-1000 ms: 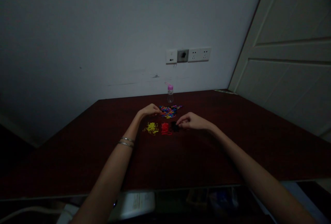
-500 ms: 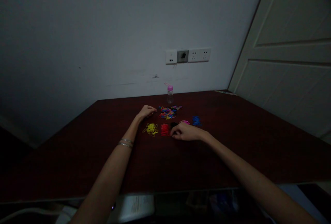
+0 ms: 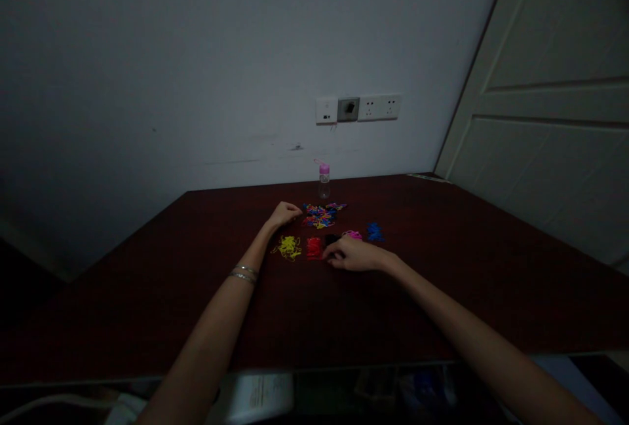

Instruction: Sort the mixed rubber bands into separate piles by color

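Note:
My left hand rests at the left edge of a mixed heap of coloured rubber bands, its fingers pressed together. My right hand is bent over the black bands, fingertips closed together beside the red bands. Whatever either hand may pinch is too small and dark to make out. Left of the red pile lie loose yellow bands. Pink bands show just behind my right hand, and blue bands lie farther right.
A clear bottle with a pink cap stands behind the mixed heap, near the wall. Sockets and switches are set in the wall above the dark red table. Various items sit below the table's front edge.
My left hand has shifted slightly right, closer to the mixed heap. My right hand stays low by the red and black piles with little movement. The view has tilted very slightly.

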Demonstrator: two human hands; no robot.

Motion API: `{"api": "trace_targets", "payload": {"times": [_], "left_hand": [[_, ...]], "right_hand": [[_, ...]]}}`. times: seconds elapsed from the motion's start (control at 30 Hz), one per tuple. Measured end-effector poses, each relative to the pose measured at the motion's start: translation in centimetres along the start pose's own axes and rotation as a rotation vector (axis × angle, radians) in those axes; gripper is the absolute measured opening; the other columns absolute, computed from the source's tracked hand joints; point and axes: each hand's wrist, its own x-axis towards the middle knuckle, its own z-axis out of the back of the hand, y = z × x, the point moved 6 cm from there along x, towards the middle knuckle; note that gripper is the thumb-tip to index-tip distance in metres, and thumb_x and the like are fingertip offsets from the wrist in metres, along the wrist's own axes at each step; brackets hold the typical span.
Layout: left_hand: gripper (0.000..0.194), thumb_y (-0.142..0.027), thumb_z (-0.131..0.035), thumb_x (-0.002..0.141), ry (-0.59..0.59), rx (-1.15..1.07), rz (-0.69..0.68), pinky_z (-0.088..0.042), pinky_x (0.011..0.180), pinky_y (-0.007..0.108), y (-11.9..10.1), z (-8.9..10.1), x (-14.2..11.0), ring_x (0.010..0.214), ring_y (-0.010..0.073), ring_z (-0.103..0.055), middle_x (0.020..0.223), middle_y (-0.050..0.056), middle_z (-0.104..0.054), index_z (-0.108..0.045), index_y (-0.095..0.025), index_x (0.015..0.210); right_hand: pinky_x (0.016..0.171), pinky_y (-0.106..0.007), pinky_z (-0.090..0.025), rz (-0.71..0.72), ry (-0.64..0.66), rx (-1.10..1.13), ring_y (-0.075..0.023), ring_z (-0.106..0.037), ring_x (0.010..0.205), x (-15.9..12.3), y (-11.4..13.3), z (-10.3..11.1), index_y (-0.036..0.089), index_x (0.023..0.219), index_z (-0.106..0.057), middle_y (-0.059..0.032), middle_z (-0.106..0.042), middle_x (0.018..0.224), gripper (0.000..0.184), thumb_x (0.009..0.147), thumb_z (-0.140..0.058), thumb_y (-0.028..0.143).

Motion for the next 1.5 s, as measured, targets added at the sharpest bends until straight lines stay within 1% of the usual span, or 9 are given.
{"api": "trace_targets", "payload": {"times": [0.23,0.33,0.47,0.63,0.87,1.03,1.13,1.3,1.5], "left_hand": [[0.027,-0.027,-0.06,0.066,-0.012,0.019,-0.031,-0.024,0.04,0.018,0.3,0.0,0.5,0.04,0.0051,-0.033,0.044,-0.004,-0.045,-0.069,-0.007,0.081],[0.027,-0.027,-0.06,0.067,-0.011,0.034,-0.042,-0.024,0.041,0.018,0.3,-0.1,0.6,0.04,0.0051,-0.033,0.044,-0.003,-0.046,-0.07,-0.007,0.081],[0.026,-0.027,-0.06,0.067,-0.023,0.034,-0.03,-0.025,0.041,0.018,0.3,-0.1,0.4,0.04,0.0053,-0.032,0.042,-0.004,-0.044,-0.07,-0.007,0.082],[0.024,-0.025,-0.059,0.067,-0.047,0.031,-0.035,-0.026,0.042,0.018,0.1,-0.1,0.4,0.041,0.0054,-0.033,0.043,-0.004,-0.045,-0.07,-0.007,0.08],[0.022,-0.024,-0.061,0.065,-0.059,0.034,-0.057,-0.026,0.042,0.018,0.2,0.0,0.7,0.043,0.0057,-0.035,0.045,-0.003,-0.049,-0.07,-0.008,0.078],[0.027,-0.033,-0.065,0.062,0.065,0.087,-0.096,-0.026,0.043,0.019,-0.1,-0.5,0.6,0.044,0.0061,-0.037,0.047,-0.002,-0.051,-0.071,-0.009,0.073],[0.03,-0.036,-0.067,0.059,0.156,0.125,-0.125,-0.025,0.042,0.019,-0.3,-0.7,0.4,0.044,0.0057,-0.036,0.049,-0.001,-0.052,-0.07,-0.009,0.071],[0.038,-0.044,-0.069,0.057,0.289,0.159,-0.095,-0.022,0.039,0.02,-0.4,-0.7,-0.1,0.04,0.0057,-0.035,0.047,-0.002,-0.05,-0.069,-0.01,0.072],[0.032,-0.039,-0.073,0.051,0.392,0.195,-0.084,-0.024,0.039,0.02,-0.1,-1.1,-0.1,0.039,0.0058,-0.036,0.046,-0.001,-0.051,-0.064,-0.011,0.064]], "right_hand": [[0.05,-0.018,-0.03,0.014,0.025,0.063,-0.0077,-0.043,0.05,0.1,0.8,-0.4,0.014,0.101,-0.067,0.0017,-0.051,0.058,0.031,0.076,-0.05,0.019],[0.05,-0.018,-0.03,-0.017,-0.02,0.065,-0.008,-0.044,0.051,0.0,0.8,0.1,0.015,0.102,-0.066,0.001,-0.054,0.06,0.032,0.076,-0.049,0.019],[0.053,-0.02,-0.031,-0.057,-0.101,-0.039,-0.0094,-0.047,0.054,-0.1,0.2,0.9,0.016,0.105,-0.065,-0.0016,-0.061,0.066,0.033,0.078,-0.047,0.02],[0.061,-0.023,-0.035,-0.036,-0.074,-0.191,-0.0144,-0.057,0.068,0.3,0.3,0.2,0.019,0.105,-0.064,-0.007,-0.067,0.086,0.03,0.081,-0.047,0.023],[0.063,-0.023,-0.035,-0.091,-0.064,-0.373,-0.0176,-0.061,0.076,0.7,0.8,-0.1,0.018,0.095,-0.064,-0.0098,-0.066,0.087,0.023,0.086,-0.044,0.027],[0.06,-0.022,-0.032,-0.075,-0.106,-0.4,-0.0152,-0.059,0.071,0.5,1.0,0.4,0.018,0.092,-0.064,-0.0084,-0.066,0.081,0.022,0.087,-0.045,0.027],[0.057,-0.021,-0.03,-0.029,-0.141,-0.309,-0.0128,-0.057,0.065,0.4,1.3,0.6,0.019,0.094,-0.065,-0.0054,-0.065,0.075,0.022,0.086,-0.047,0.029],[0.053,-0.019,-0.028,0.048,-0.087,-0.135,-0.0095,-0.052,0.057,0.6,1.7,-0.2,0.021,0.096,-0.067,-0.0012,-0.061,0.066,0.023,0.082,-0.055,0.034],[0.051,-0.019,-0.028,0.025,-0.138,-0.018,-0.0081,-0.047,0.051,0.3,1.1,0.6,0.018,0.096,-0.068,0.0004,-0.058,0.061,0.03,0.079,-0.058,0.04]]}}
